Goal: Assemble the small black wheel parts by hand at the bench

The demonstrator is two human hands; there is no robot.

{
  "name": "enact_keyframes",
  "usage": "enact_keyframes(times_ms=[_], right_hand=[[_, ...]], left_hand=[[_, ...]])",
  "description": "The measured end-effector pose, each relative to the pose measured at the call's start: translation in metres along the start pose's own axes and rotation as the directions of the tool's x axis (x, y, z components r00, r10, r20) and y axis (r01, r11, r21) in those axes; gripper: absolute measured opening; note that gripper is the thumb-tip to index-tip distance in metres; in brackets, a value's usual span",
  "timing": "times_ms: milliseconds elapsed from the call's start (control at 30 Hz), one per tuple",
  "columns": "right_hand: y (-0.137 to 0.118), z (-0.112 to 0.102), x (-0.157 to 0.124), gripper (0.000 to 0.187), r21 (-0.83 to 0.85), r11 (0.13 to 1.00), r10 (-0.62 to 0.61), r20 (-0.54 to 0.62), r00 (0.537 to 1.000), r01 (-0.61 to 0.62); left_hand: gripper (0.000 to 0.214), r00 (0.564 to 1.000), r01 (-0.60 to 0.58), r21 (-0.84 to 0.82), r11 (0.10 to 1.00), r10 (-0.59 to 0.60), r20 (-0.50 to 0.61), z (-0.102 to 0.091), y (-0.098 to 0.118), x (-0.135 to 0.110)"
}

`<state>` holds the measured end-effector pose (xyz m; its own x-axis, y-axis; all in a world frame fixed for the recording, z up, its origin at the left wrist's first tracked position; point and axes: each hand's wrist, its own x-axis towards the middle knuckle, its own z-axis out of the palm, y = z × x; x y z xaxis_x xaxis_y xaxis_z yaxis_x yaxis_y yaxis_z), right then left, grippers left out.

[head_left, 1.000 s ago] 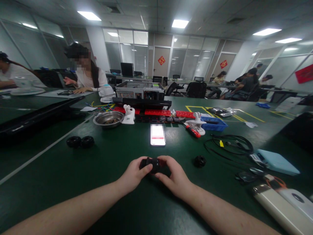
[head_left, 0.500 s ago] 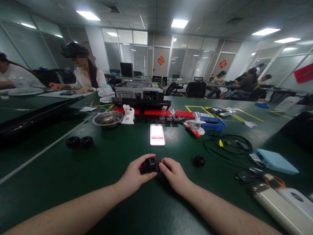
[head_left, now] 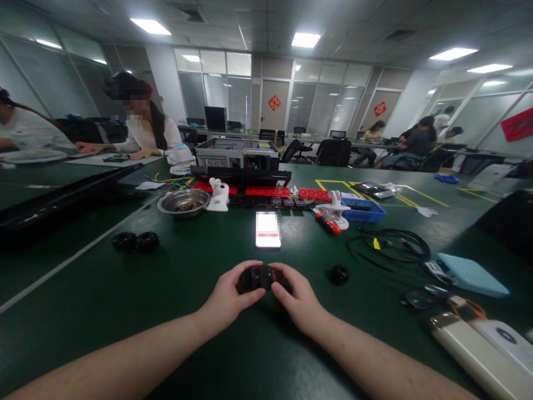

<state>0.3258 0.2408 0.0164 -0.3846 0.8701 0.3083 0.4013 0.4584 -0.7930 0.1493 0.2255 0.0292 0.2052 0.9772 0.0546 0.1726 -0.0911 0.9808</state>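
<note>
Just above the table, a black cylindrical part [head_left: 259,278] with a ridged middle lies sideways between my hands; its exact kind cannot be made out. My left hand [head_left: 231,289] is closed around its left end, thumb in front and fingers behind. At the right end, the thumb and fingertips of my right hand [head_left: 295,289] close on the part. A similar black round piece [head_left: 340,274] rests on the green table to the right. Two more black round pieces [head_left: 135,242] sit side by side at the left.
A lit phone [head_left: 268,229] lies ahead of my hands. Behind it are a metal bowl [head_left: 183,204] of small parts, a red-handled screwdriver [head_left: 328,222] and a blue tray [head_left: 364,211]. Cables [head_left: 387,244] and a light-blue box [head_left: 470,274] lie right. A co-worker [head_left: 141,122] sits far left.
The part has turned slightly between my hands. My right thumb has shifted a little down and the right fingers now sit further along its end. The table items have not moved.
</note>
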Motion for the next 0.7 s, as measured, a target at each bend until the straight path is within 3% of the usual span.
enact_keyframes(times_ms=[233,367,533,700], right_hand=[[0.0018,0.0003,0.0047,0.027,-0.023,0.996,0.09,0.031,0.996,-0.089],[-0.0005,0.0003,0.0026,0.018,0.027,0.998,0.06,0.016,0.998,-0.06],[-0.0021,0.0006,-0.0034,0.039,-0.027,0.998,-0.05,0.007,0.999,0.05],[-0.0039,0.0007,-0.0049,0.051,-0.099,0.994,-0.033,0.041,0.999,0.037]], left_hand=[[0.046,1.0,-0.007,0.067,0.998,0.006,0.019,0.001,-0.0041,-0.0003],[0.049,1.0,0.002,-0.001,1.0,-0.002,0.014,-0.0005,-0.004,0.0006],[0.037,0.999,-0.011,-0.025,1.0,0.012,0.032,-0.004,-0.0046,0.0027],[0.032,0.999,0.045,-0.008,0.999,-0.046,-0.007,-0.0028,-0.0027,0.0026]])
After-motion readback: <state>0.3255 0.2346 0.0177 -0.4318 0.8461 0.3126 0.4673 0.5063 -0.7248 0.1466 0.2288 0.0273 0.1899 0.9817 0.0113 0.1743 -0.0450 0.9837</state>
